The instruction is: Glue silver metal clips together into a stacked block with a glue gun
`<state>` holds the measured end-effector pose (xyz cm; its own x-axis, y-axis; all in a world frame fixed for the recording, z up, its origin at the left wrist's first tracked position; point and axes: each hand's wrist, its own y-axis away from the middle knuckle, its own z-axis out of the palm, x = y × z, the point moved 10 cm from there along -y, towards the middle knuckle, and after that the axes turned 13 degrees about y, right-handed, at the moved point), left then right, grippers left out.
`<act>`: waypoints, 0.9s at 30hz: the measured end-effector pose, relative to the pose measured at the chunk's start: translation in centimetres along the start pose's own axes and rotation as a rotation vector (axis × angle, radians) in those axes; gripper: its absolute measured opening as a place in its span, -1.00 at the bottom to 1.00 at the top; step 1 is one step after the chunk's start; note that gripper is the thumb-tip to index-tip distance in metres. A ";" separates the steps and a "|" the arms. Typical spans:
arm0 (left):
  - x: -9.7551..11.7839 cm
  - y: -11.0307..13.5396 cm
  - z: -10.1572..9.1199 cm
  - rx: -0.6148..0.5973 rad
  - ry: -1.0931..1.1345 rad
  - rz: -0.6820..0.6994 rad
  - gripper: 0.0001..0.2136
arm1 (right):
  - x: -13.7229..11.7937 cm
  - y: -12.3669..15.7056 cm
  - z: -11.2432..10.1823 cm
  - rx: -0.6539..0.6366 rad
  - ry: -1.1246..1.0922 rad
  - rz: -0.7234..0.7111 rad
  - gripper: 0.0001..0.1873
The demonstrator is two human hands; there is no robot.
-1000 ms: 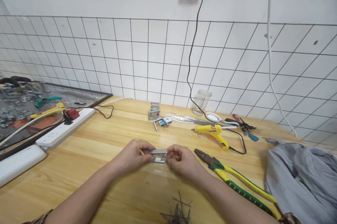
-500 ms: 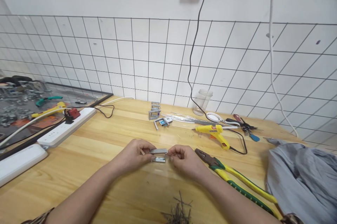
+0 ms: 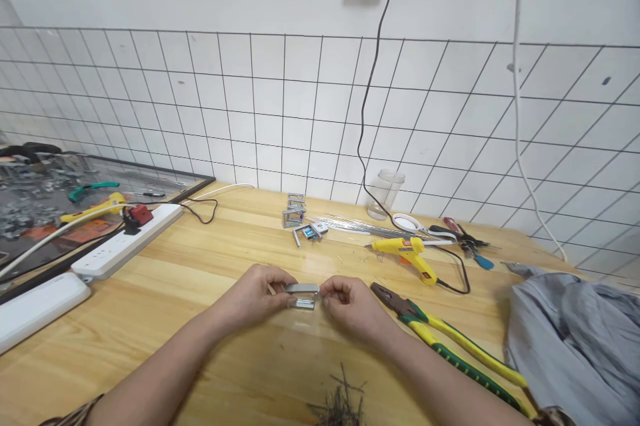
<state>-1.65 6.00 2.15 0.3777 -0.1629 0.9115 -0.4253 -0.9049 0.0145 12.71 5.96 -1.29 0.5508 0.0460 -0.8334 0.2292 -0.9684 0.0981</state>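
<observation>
Both my hands meet over the middle of the wooden bench (image 3: 200,279). My left hand (image 3: 257,296) pinches the left end of a small silver metal bracket (image 3: 302,294), with a thin wooden stick showing by the thumb. My right hand (image 3: 350,306) pinches the bracket's right end with curled fingers. The bracket is held just above the bench top.
Yellow-green pliers (image 3: 450,346) lie right of my right hand. A yellow glue gun (image 3: 407,254), scissors (image 3: 425,226), a plastic jar (image 3: 384,194) and more metal brackets (image 3: 300,219) sit farther back. White power strips (image 3: 120,243) lie left. Grey cloth (image 3: 575,339) lies right; a wire pile (image 3: 340,406) is near.
</observation>
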 end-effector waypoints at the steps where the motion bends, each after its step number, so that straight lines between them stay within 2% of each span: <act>1: 0.0 0.0 0.0 0.003 -0.004 0.001 -0.81 | 0.0 0.0 0.0 0.004 0.006 -0.005 -0.78; 9: -0.1 0.0 0.0 0.005 0.008 0.003 -0.79 | 0.1 -0.1 -0.5 0.058 0.038 -0.041 -0.80; 27: -0.2 0.0 0.0 0.016 0.013 0.001 -0.81 | 0.0 0.0 0.0 0.014 0.051 -0.058 -0.73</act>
<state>-1.76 6.03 1.99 0.3660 -0.1591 0.9169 -0.4122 -0.9111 0.0065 12.68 5.98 -1.33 0.5770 0.1141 -0.8087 0.2505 -0.9672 0.0423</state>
